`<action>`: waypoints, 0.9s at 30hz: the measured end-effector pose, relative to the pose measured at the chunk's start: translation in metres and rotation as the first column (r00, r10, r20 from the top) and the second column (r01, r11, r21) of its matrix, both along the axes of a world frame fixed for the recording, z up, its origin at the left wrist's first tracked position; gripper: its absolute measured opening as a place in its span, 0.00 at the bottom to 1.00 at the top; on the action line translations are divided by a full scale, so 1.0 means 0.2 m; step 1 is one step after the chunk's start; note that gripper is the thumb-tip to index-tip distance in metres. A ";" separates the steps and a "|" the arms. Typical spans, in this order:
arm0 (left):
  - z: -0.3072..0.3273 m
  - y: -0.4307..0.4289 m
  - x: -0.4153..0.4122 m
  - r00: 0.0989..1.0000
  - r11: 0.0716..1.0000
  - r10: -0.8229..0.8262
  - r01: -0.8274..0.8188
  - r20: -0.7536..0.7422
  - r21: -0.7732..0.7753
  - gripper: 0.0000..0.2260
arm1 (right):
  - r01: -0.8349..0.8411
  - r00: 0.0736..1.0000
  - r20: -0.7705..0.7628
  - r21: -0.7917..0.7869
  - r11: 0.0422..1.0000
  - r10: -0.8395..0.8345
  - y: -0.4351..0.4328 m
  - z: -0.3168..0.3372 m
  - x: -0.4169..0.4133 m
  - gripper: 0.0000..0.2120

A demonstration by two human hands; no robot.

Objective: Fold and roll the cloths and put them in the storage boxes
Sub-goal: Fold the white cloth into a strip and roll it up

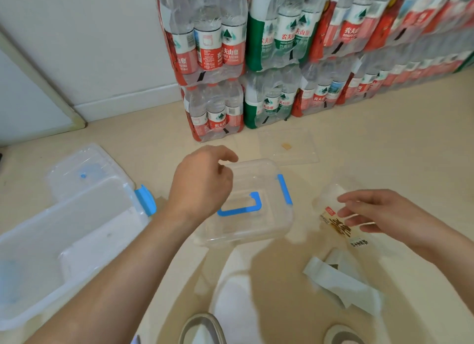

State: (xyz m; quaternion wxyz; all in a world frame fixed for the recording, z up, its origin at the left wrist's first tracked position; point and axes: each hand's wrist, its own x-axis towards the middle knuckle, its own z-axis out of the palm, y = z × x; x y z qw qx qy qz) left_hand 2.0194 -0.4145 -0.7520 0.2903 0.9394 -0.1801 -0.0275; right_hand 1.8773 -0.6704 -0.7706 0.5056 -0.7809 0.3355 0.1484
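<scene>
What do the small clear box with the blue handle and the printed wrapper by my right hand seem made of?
The small clear box seems rigid glossy plastic: the floor shows through its walls, which keep their shape. The printed wrapper is probably thin clear plastic film: it crinkles and glints.

Under the left fingers (225, 173), a small box (256, 231) of clear, glossy plastic is seen, with its clip and handle in opaque blue plastic. Well to the left of those fingers, a large box (77, 228) is made of cloudier, translucent plastic. Beneath the right fingers (351, 213), a thin wrapper (333, 223) of shiny clear film is printed in brown. Nearer than them, a matt white strip (341, 282) is laid; paper or cloth cannot be told. The floor (384, 151) is smooth, beige and faintly glossy. Beyond both, bottle packs (218, 48) are sheathed in crinkled, glossy film.
</scene>
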 end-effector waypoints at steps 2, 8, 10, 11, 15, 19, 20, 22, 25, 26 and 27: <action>0.12 -0.10 -0.03 0.992 0.992 -0.124 0.124 -0.022 0.007 0.15 | 0.019 0.999 -0.032 0.019 1.000 -0.019 -0.04 -0.01 -0.11 0.08; 0.09 -0.47 -0.24 0.641 0.541 -0.736 0.751 -0.219 0.380 0.15 | -0.077 0.987 -0.139 0.033 0.997 0.080 -0.11 -0.27 -0.40 0.14; -0.01 -0.56 -0.36 0.440 0.193 -0.831 0.802 -0.340 0.565 0.10 | -0.152 0.970 -0.190 0.009 0.988 0.151 -0.13 -0.38 -0.46 0.21; -0.07 -0.59 -0.42 0.349 0.044 -0.851 0.792 -0.391 0.609 0.05 | -0.195 0.958 -0.219 -0.026 0.980 0.185 -0.14 -0.44 -0.48 0.24; -0.40 -0.72 -0.61 0.392 0.058 -0.814 0.788 -0.429 0.612 0.05 | -0.369 0.898 -0.333 -0.215 0.904 0.288 -0.14 -0.69 -0.52 0.35; -0.83 -0.66 -0.77 0.684 0.513 -0.598 0.727 -0.419 0.456 0.25 | -0.471 0.861 -0.380 -0.348 0.811 0.337 -0.05 -0.93 -0.70 0.31; -0.90 -0.62 -0.82 0.711 0.593 -0.518 0.699 -0.476 0.400 0.29 | -0.468 0.864 -0.374 -0.356 0.809 0.336 -0.05 -0.97 -0.75 0.28; -1.01 -0.56 -0.90 0.724 0.632 -0.467 0.675 -0.509 0.381 0.31 | -0.395 0.896 -0.343 -0.328 0.858 0.282 -0.04 -1.00 -0.81 0.17; -1.06 -0.52 -0.98 0.713 0.617 -0.461 0.686 -0.529 0.386 0.18 | -0.075 0.962 -0.272 -0.152 0.986 0.031 -0.09 -0.97 -0.80 0.10; -1.04 -0.52 -0.98 0.710 0.643 -0.441 0.677 -0.549 0.358 0.13 | -0.020 0.968 -0.251 -0.099 0.995 -0.005 -0.10 -0.95 -0.80 0.11; -1.00 -0.52 -0.97 0.709 0.681 -0.410 0.656 -0.573 0.325 0.09 | -0.001 0.971 -0.238 -0.059 0.998 -0.013 -0.11 -0.91 -0.80 0.11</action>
